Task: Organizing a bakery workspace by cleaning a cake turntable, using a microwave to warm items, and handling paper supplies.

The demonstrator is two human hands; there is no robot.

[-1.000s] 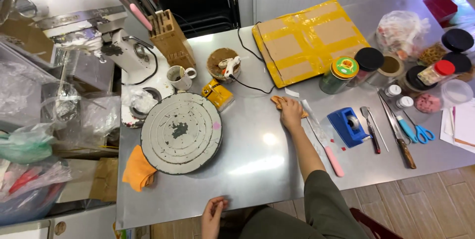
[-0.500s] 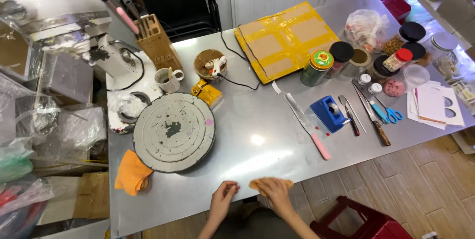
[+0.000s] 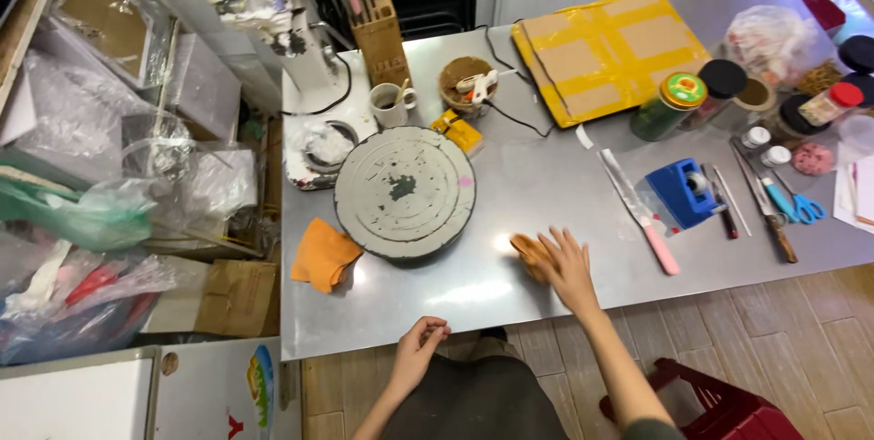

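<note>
My right hand (image 3: 566,264) presses flat on an orange cloth (image 3: 528,250) on the steel table (image 3: 546,176), just right of a round grey turntable (image 3: 404,192). The fingers are spread over the cloth. My left hand (image 3: 421,342) hangs at the table's front edge with its fingers loosely curled and nothing in it. A second orange cloth (image 3: 322,256) lies crumpled to the left of the turntable.
A knife with a pink handle (image 3: 640,213), a blue tape dispenser (image 3: 685,192), scissors (image 3: 790,203) and several jars sit to the right. A yellow-taped cardboard (image 3: 608,50), a bowl (image 3: 466,82), a mug (image 3: 390,104) and a stand mixer (image 3: 282,21) stand behind. Plastic bags pile up at the left.
My right hand has dragged the orange cloth from the far middle of the table to the front edge, then back up beside the turntable. The left hand stays at the edge.
</note>
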